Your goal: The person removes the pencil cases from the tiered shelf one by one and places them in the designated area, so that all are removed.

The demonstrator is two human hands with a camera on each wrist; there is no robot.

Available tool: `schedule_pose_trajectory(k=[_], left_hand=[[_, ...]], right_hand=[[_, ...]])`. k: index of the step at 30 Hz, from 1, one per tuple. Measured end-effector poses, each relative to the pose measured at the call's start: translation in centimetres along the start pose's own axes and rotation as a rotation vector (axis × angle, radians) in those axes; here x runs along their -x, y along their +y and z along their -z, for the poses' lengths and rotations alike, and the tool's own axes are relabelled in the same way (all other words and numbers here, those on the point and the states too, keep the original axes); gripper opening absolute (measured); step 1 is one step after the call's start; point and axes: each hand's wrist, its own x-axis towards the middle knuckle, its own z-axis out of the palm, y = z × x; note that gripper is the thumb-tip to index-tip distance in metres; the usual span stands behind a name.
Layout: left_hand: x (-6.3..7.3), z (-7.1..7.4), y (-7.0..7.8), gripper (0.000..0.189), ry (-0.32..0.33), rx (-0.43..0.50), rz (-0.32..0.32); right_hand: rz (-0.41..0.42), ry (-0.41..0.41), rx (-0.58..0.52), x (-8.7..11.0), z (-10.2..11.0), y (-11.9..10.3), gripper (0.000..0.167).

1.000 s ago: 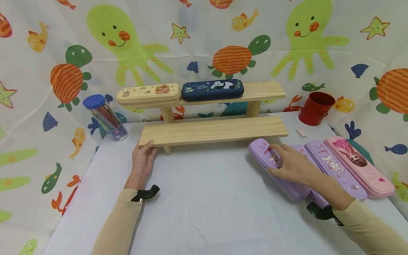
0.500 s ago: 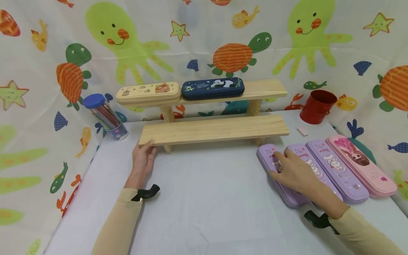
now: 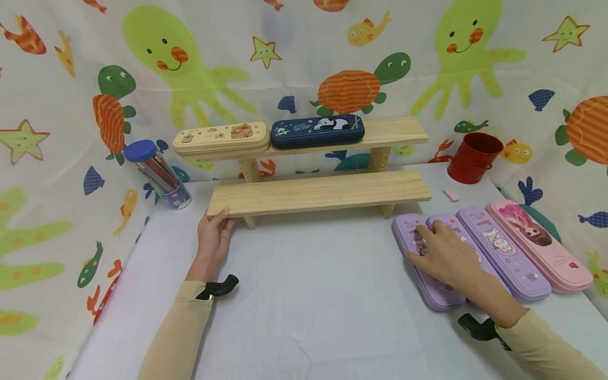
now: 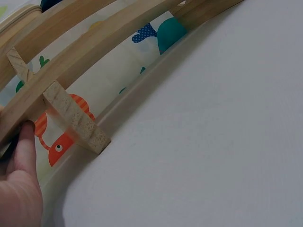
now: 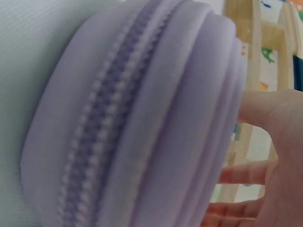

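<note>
My left hand (image 3: 214, 240) grips the left end of the lower board of a two-tier wooden shelf (image 3: 323, 192). In the left wrist view, a digit of the left hand (image 4: 23, 179) presses under the board. At the right, my right hand (image 3: 446, 253) rests its fingertips on the leftmost purple pencil case (image 3: 432, 290), which lies flat on the table. The right wrist view shows the zipped side of this purple case (image 5: 165, 118), with the right hand's (image 5: 279, 156) extended digits against its top. Two more purple cases, including the outermost one (image 3: 503, 253), lie beside it.
A pink pencil case (image 3: 541, 245) lies farthest right. On the upper board sit a cream case (image 3: 220, 139) and a navy panda case (image 3: 315, 132). A pencil tube (image 3: 159, 174) stands left, a red bucket (image 3: 475, 158) back right, near a small pink block (image 3: 451, 195).
The leftmost purple case, tilted in the right hand a second ago, has moved right and come down flat beside the others. The right hand has loosened on it. The left hand has stayed put.
</note>
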Motion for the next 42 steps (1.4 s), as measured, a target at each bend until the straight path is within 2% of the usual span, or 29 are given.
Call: schedule_pose_trajectory(k=[6, 12, 18, 25, 32, 37, 42], left_hand=[[0.0, 0.2, 0.0, 0.074, 0.000, 0.000, 0.000], [0.1, 0.3, 0.0, 0.075, -0.008, 0.000, 0.001], [0.1, 0.4, 0.0, 0.072, -0.004, 0.008, 0.012], [0.0, 0.3, 0.1, 0.070, -0.002, 0.020, 0.018], [0.1, 0.1, 0.2, 0.070, 0.002, 0.032, 0.024], [0.0, 0.2, 0.1, 0.069, 0.004, 0.033, 0.021], [-0.1, 0.3, 0.0, 0.069, 0.004, 0.034, 0.018]], right_hand=[[0.059, 0.063, -0.017, -0.6, 0.6, 0.4, 0.068], [0.078, 0.022, -0.054, -2.1, 1.6, 1.1, 0.075], [0.169, 0.120, -0.049, -3.7, 2.7, 1.4, 0.069], [0.213, 0.179, -0.069, -5.1, 4.5, 0.7, 0.061], [0.291, 0.291, -0.084, -6.5, 5.8, -0.1, 0.054], [0.333, 0.341, -0.111, -8.0, 6.7, -1.0, 0.053], [0.364, 0.369, -0.091, -9.6, 8.0, -2.1, 0.053]])
